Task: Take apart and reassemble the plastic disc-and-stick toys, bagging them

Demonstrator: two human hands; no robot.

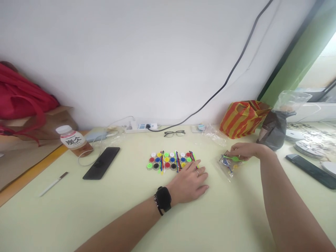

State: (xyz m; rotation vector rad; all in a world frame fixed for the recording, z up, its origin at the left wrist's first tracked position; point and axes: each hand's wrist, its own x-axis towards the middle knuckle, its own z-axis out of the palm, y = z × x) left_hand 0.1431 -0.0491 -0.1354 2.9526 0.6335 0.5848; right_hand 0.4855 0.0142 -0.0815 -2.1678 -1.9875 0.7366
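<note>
My left hand [190, 180] lies palm down on the table, fingers stretched out, its fingertips over the right end of a grid of small plastic pieces. That grid has round discs [167, 159] in red, yellow, blue, green, white and black, with bundles of thin coloured arrows [161, 162] between the columns. To the right, my right hand [245, 150] has its fingers closed at a small clear plastic bag [228, 172]. A green plastic arrow [235, 159] with a round centre shows just under those fingers. Blue and yellow pieces show in the bag; the thumb is partly hidden.
Black phone [102, 163], pen [54, 184] and drink bottle [74, 141] stand or lie at left. Behind are a power strip [140, 127], eyeglasses [174, 133] and crumpled plastic [214, 134]. At right are a striped bag [243, 119], grey bag [274, 131], dark flat case [311, 171] and white discs [309, 148].
</note>
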